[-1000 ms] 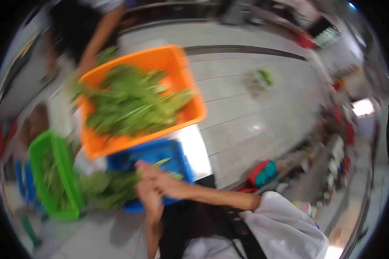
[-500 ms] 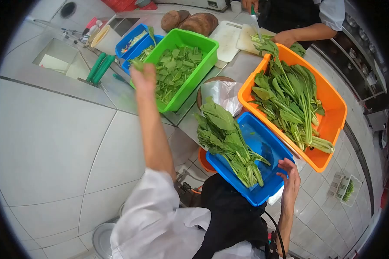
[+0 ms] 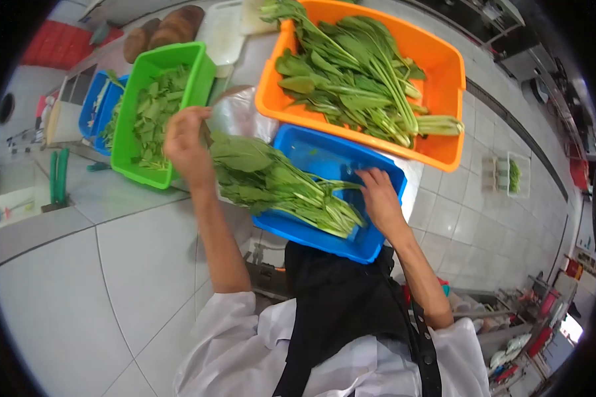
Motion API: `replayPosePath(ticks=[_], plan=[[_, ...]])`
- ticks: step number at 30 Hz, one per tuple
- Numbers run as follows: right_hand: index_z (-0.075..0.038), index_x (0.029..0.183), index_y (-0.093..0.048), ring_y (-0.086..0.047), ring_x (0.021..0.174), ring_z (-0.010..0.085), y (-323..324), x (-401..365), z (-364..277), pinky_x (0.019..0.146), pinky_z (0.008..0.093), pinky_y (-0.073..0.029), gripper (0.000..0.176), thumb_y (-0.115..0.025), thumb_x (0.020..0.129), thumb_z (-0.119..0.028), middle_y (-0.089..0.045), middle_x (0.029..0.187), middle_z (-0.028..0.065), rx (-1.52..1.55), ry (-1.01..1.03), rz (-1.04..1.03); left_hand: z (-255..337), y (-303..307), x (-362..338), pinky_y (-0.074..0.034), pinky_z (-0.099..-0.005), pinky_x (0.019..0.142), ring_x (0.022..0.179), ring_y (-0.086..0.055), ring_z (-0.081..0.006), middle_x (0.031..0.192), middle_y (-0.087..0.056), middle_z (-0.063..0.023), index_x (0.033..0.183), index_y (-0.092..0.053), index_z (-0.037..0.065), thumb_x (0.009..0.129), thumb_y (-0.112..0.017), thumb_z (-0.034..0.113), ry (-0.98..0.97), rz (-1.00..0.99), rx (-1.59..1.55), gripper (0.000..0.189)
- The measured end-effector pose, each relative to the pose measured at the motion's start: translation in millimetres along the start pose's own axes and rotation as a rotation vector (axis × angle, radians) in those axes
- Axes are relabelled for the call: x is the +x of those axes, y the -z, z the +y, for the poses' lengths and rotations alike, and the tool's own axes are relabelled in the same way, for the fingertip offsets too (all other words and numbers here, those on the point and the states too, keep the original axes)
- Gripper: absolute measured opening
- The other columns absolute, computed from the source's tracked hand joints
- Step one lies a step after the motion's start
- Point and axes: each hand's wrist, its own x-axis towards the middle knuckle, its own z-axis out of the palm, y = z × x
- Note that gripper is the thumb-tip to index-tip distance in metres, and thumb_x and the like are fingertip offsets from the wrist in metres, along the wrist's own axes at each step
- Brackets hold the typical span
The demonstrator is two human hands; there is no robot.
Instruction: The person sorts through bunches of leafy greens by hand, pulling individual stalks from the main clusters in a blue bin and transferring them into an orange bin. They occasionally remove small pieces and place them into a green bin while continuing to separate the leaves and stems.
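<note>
Leafy greens (image 3: 278,182) lie across a blue basin (image 3: 392,173), leaves over its left edge and stems to the right. My left hand (image 3: 187,142) is at the leaf tips, between them and the green basin (image 3: 208,71); its fingers are bent, and whether they grip a leaf is unclear. My right hand (image 3: 379,195) is over the basin's right part, at the stem ends, fingers partly spread. Cut leaves (image 3: 157,109) fill the green basin. An orange basin (image 3: 444,73) behind holds more long-stemmed greens (image 3: 357,73).
Round wooden boards (image 3: 177,28) and a white cutting board (image 3: 222,33) lie at the back. A plastic bag (image 3: 240,114) is between the basins. Green-handled tools (image 3: 58,175) stand at the left, near small blue containers (image 3: 94,106).
The view has shifted. My left hand has moved from the green basin to the leaf tips, and my right hand from outside the blue basin to the stems. The co-worker is out of view.
</note>
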Motion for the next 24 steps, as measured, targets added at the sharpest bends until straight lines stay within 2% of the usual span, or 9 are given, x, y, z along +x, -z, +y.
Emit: replayPosePath(ticks=[3,4,6,8,10,11,12,13,24], plan=[[-0.003,0.117,-0.058,-0.052,0.106,0.0349,-36,17,11,0.092,0.0502,-0.044,0.034,-0.056,0.083,-0.004,-0.057,0.111,0.0168,-0.34,0.17,-0.106,24,-43,-44,-0.05,-0.0281,0.08,0.084,-0.064,-0.016,0.086,-0.067,-0.0086,0.099,-0.061,-0.003,0.093,-0.057,0.005,-0.012,-0.273,0.083,0.011],[-0.003,0.117,-0.058,-0.052,0.106,0.0349,-37,20,11,0.092,0.0502,-0.044,0.034,-0.056,0.083,-0.004,-0.057,0.111,0.0168,-0.34,0.169,-0.115,29,-49,-53,-0.05,-0.0281,0.08,0.084,-0.064,-0.016,0.086,-0.067,-0.0086,0.099,-0.061,-0.003,0.093,-0.057,0.005,-0.003,-0.272,0.084,0.011],[-0.004,0.111,-0.06,-0.05,0.112,0.0335,-38,25,11,0.092,0.0535,-0.042,0.027,-0.055,0.085,-0.01,-0.056,0.117,0.0161,-0.418,0.172,-0.285,38,-56,-67,-0.05,-0.0292,0.079,0.084,-0.065,-0.0168,0.087,-0.067,-0.0089,0.099,-0.062,-0.002,0.09,-0.059,0.002,-0.064,-0.51,0.223,0.01],[-0.004,0.104,-0.058,-0.057,0.106,0.0364,-33,23,11,0.084,0.0514,-0.047,0.019,-0.054,0.088,-0.012,-0.061,0.11,0.0179,-0.435,0.172,-0.243,38,-57,-82,-0.049,-0.0304,0.079,0.084,-0.065,-0.0192,0.088,-0.067,-0.01,0.099,-0.062,-0.001,0.088,-0.06,0.001,-0.045,-0.548,0.242,0.011],[-0.004,0.104,-0.054,-0.063,0.09,0.0402,-7,22,-4,0.072,0.0491,-0.051,0.015,-0.054,0.09,-0.01,-0.065,0.097,0.0197,-0.225,-0.132,-0.371,32,-56,-91,-0.049,-0.0316,0.079,0.085,-0.065,-0.0216,0.09,-0.067,-0.0111,0.098,-0.062,0.0,0.086,-0.062,0.0,-0.038,-0.582,0.257,0.012],[-0.004,0.104,-0.054,-0.063,0.09,0.0402,4,16,-8,0.072,0.0491,-0.051,0.015,-0.054,0.09,-0.01,-0.065,0.097,0.0197,-0.229,-0.129,-0.377,28,-55,-96,-0.049,-0.0329,0.079,0.086,-0.065,-0.0246,0.091,-0.066,-0.012,0.098,-0.062,0.0,0.085,-0.062,0.0,-0.114,-0.628,0.277,0.013],[-0.003,0.1,-0.052,-0.062,0.078,0.0412,15,9,-11,0.067,0.0482,-0.051,0.013,-0.054,0.089,-0.009,-0.064,0.088,0.0191,-0.168,-0.042,-0.274,26,-53,-101,-0.049,-0.0342,0.079,0.086,-0.065,-0.0277,0.093,-0.066,-0.0129,0.097,-0.062,0.001,0.084,-0.063,-0.001,-0.192,-0.675,0.297,0.013],[-0.002,0.097,-0.05,-0.061,0.066,0.0422,26,3,-15,0.062,0.0473,-0.051,0.012,-0.055,0.089,-0.009,-0.064,0.079,0.0186,-0.105,0.045,-0.167,27,-52,-106,-0.049,-0.0358,0.08,0.088,-0.064,-0.03,0.094,-0.066,-0.0137,0.097,-0.062,0.0,0.084,-0.063,0.0,-0.122,-0.682,0.262,0.013],[-0.003,0.095,-0.054,-0.061,0.073,0.0389,132,-19,-74,0.062,0.0456,-0.048,0.013,-0.062,0.087,-0.009,-0.063,0.084,0.0172,-0.077,0.016,0.02,38,-53,-125,-0.048,-0.0363,0.076,0.082,-0.063,-0.0299,0.09,-0.064,-0.0154,0.1,-0.061,-0.001,0.086,-0.062,0.004,0.05,-0.622,0.401,0.014]])
